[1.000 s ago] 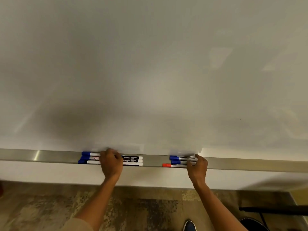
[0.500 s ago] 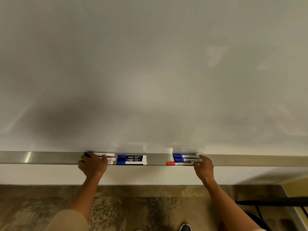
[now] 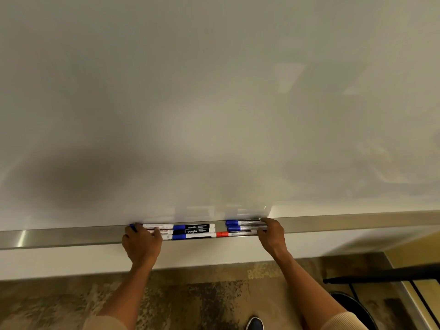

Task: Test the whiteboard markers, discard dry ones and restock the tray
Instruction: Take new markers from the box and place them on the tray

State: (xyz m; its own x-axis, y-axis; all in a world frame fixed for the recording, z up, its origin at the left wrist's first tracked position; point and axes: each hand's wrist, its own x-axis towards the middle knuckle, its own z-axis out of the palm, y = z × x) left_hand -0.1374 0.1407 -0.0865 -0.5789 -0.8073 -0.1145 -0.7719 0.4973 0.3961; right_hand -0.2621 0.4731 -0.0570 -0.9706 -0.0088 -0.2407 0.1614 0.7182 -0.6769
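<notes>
Since the earlier frame, the marker groups on the tray stand closer together: the right group now almost meets the middle group, and the left hand has come back toward the centre.

From the head view, the left hand (image 3: 142, 244) rests over the left markers (image 3: 158, 226), with its fingers (image 3: 157, 232) curled over the barrels. Whether it really grips them or only pushes them is not sure. The right hand (image 3: 271, 235) presses its nearly straight fingers against the right end of the right markers (image 3: 245, 225) and holds nothing.

All markers lie flat in the metal tray (image 3: 59, 238) under the whiteboard (image 3: 214, 103), with their long axis along the tray, left to right. The blue caps of the middle markers (image 3: 194, 231) and the cap of the red marker (image 3: 222, 234) point to the left. The middle group lies between the hands, nearer to the left one. Probably both hands will go on pushing inward along this axis, to close the row.
</notes>
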